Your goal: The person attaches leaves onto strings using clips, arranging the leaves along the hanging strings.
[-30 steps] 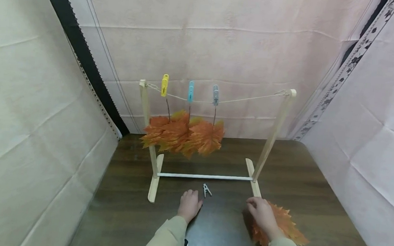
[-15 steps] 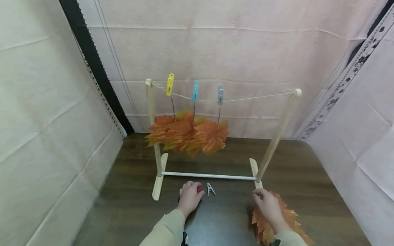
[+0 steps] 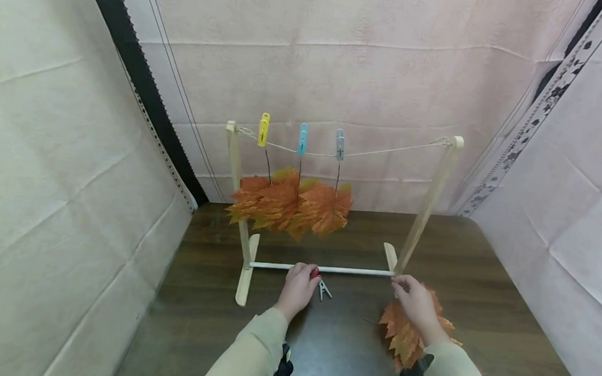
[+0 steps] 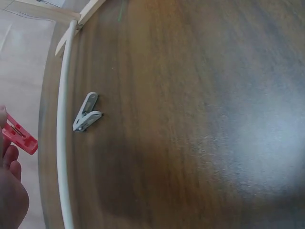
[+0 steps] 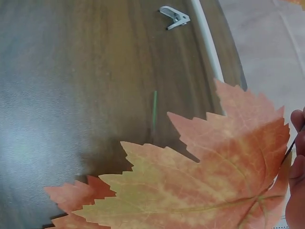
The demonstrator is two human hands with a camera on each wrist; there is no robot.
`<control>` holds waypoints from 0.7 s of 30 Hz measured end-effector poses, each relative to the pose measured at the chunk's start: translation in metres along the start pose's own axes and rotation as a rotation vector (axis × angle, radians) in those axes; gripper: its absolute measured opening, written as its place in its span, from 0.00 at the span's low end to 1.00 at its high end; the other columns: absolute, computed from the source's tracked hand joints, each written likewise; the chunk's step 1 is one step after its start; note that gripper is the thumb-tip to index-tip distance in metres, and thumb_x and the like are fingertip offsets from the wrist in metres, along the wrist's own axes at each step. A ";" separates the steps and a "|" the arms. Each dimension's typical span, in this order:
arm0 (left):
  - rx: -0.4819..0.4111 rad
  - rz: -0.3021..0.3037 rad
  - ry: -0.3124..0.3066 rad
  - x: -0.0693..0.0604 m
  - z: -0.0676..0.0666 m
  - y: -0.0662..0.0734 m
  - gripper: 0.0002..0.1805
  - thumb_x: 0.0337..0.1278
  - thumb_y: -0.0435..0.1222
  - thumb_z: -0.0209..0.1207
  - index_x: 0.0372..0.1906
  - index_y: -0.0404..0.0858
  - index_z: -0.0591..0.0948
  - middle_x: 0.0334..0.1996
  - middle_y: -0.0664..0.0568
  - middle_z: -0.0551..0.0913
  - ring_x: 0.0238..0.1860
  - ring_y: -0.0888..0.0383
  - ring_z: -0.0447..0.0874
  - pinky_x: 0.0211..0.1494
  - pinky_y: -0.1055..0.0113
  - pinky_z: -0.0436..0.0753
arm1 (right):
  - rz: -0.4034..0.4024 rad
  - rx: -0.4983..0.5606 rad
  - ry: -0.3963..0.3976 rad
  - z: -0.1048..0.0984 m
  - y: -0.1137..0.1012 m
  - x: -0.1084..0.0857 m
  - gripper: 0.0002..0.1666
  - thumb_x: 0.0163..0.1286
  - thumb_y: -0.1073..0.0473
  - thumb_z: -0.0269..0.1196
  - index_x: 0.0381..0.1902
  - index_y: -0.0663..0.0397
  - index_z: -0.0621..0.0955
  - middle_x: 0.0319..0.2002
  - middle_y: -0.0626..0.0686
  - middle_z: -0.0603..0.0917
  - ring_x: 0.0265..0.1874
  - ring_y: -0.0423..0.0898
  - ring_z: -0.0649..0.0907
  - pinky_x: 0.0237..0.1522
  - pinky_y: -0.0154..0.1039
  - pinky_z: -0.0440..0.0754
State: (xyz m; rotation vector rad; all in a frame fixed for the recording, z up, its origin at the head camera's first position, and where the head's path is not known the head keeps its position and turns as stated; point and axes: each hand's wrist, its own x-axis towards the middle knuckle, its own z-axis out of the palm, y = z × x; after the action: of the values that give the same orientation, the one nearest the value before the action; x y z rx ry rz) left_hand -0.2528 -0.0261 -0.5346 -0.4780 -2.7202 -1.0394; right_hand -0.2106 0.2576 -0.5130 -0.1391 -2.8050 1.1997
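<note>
My left hand [image 3: 298, 287] pinches a red clothespin [image 4: 20, 136] over the white crossbar [image 4: 62, 133] of a wooden rack. Just past its fingertips a pale grey clothespin [image 3: 323, 290] lies on the table. My right hand [image 3: 415, 307] pinches the thin dark stem of an orange maple leaf [image 5: 228, 176], which hangs below the fingers. Under it, a second leaf [image 5: 86, 193] shows at the lower left of the right wrist view. On the rack's string [image 3: 382, 152], a yellow [image 3: 264, 129], a blue [image 3: 302, 139] and a grey-blue clothespin [image 3: 340, 145] hold up orange leaves [image 3: 326, 207].
The rack's right post [image 3: 427, 208] rises behind my right hand, its left post [image 3: 236, 154] beyond my left. A thin green stem [image 5: 155, 107] lies on the brown table [image 3: 342, 342]. Pale cloth walls [image 3: 96, 197] enclose the back and sides.
My left hand has moved forward and right with the red clothespin, now over the crossbar. My right hand has lifted forward with the leaf toward the right post. The head view has shifted slightly.
</note>
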 end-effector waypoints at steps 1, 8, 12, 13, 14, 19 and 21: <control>0.004 0.006 -0.002 0.001 -0.001 0.001 0.15 0.59 0.38 0.60 0.48 0.35 0.80 0.39 0.47 0.76 0.44 0.50 0.72 0.50 0.56 0.68 | -0.003 0.002 0.005 -0.001 0.000 0.001 0.12 0.70 0.57 0.57 0.46 0.58 0.79 0.42 0.59 0.83 0.37 0.50 0.79 0.36 0.44 0.76; 0.012 0.011 -0.026 0.010 -0.010 0.012 0.14 0.62 0.40 0.57 0.49 0.39 0.79 0.42 0.50 0.76 0.45 0.53 0.71 0.48 0.58 0.68 | 0.002 0.013 0.040 -0.004 -0.006 0.008 0.13 0.70 0.55 0.57 0.43 0.59 0.79 0.42 0.59 0.82 0.40 0.53 0.79 0.41 0.49 0.75; -0.007 0.021 0.000 0.018 -0.016 0.021 0.12 0.63 0.40 0.57 0.48 0.39 0.80 0.41 0.51 0.77 0.44 0.53 0.71 0.46 0.59 0.68 | 0.011 0.027 0.044 -0.005 -0.011 0.011 0.15 0.70 0.53 0.56 0.45 0.59 0.78 0.44 0.60 0.82 0.43 0.54 0.79 0.43 0.51 0.75; -0.012 0.023 0.008 0.019 -0.018 0.023 0.12 0.63 0.40 0.56 0.47 0.39 0.80 0.40 0.52 0.77 0.44 0.53 0.71 0.46 0.60 0.68 | 0.015 0.029 0.045 -0.006 -0.012 0.012 0.15 0.70 0.53 0.56 0.45 0.59 0.78 0.44 0.60 0.82 0.43 0.54 0.79 0.44 0.51 0.75; -0.017 0.025 0.017 0.021 -0.019 0.024 0.12 0.63 0.40 0.56 0.47 0.39 0.80 0.40 0.52 0.78 0.44 0.54 0.72 0.45 0.60 0.68 | 0.016 0.032 0.045 -0.006 -0.013 0.013 0.16 0.70 0.52 0.56 0.45 0.59 0.78 0.44 0.60 0.82 0.43 0.54 0.79 0.44 0.51 0.75; -0.059 0.003 0.038 0.028 -0.027 0.032 0.13 0.64 0.41 0.55 0.48 0.39 0.80 0.42 0.52 0.79 0.46 0.54 0.73 0.49 0.59 0.68 | 0.002 0.049 0.048 -0.008 -0.016 0.017 0.14 0.70 0.54 0.56 0.44 0.60 0.78 0.42 0.60 0.82 0.42 0.54 0.79 0.44 0.51 0.75; -0.090 -0.016 0.036 0.031 -0.030 0.035 0.14 0.64 0.41 0.55 0.49 0.39 0.80 0.43 0.52 0.79 0.46 0.54 0.74 0.52 0.58 0.68 | -0.005 0.056 0.050 -0.009 -0.018 0.019 0.14 0.70 0.54 0.56 0.44 0.60 0.77 0.42 0.60 0.82 0.42 0.54 0.79 0.45 0.51 0.75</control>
State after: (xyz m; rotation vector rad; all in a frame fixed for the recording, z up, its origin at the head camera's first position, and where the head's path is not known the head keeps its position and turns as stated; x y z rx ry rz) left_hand -0.2669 -0.0145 -0.4827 -0.4488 -2.6592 -1.1671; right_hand -0.2289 0.2539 -0.4924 -0.1557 -2.7249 1.2548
